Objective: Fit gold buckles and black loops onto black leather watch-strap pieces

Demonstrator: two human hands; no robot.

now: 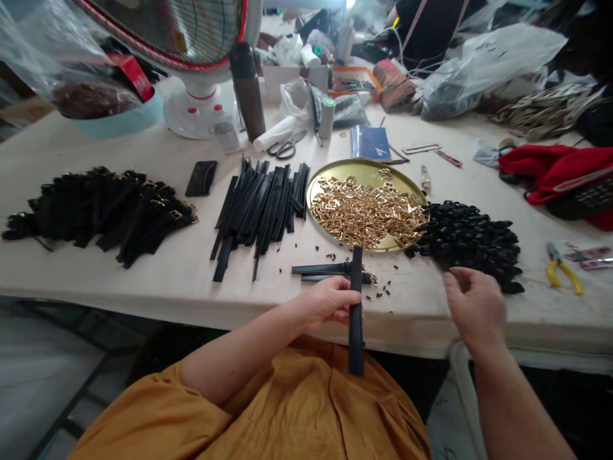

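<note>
My left hand [329, 300] is closed around a black strap [355, 326], which it holds upright at the table's near edge. My right hand [474, 305] hovers at the near edge of a heap of small black loops [472, 243], with its fingers curled; whether it holds anything is hidden. Between my hands, two straps [323, 271] with a gold buckle lie flat on the table. Behind them stands a round gold tray [335, 172] filled with gold buckles [366, 214].
A bundle of loose black straps [261, 207] lies left of the tray. A pile of buckled straps [108, 211] is at the far left. Yellow pliers [564, 267], scissors [286, 147], a phone [202, 177], a fan base [198, 108] and red cloth [550, 167] sit around.
</note>
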